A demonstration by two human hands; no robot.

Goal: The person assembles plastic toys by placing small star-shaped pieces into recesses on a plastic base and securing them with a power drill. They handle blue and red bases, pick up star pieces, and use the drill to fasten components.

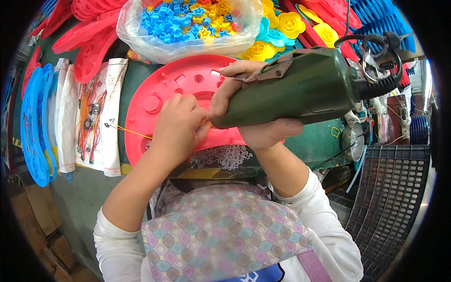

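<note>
A red plastic toy shell [141, 118] lies on the bench before me, its inner side with posts and holes facing up. My right hand [260, 135] is wrapped around a dark green corded power screwdriver [292, 90], held slanting over the shell's right part. The tool's front end points down and left at the fingertips of my left hand [181, 123]. Those fingers are bent together over the middle of the shell. A bit of orange shows by them, but what they pinch or touch is hidden. A yellow wire [132, 132] runs from the shell's left side to a small connector.
A clear plastic bag [158, 49] of blue and yellow star pieces stands behind the shell. White small rings [229, 157] lie at the front edge. Wired speakers [88, 123] on paper and blue shells [35, 123] sit left. A black crate [387, 190] stands right.
</note>
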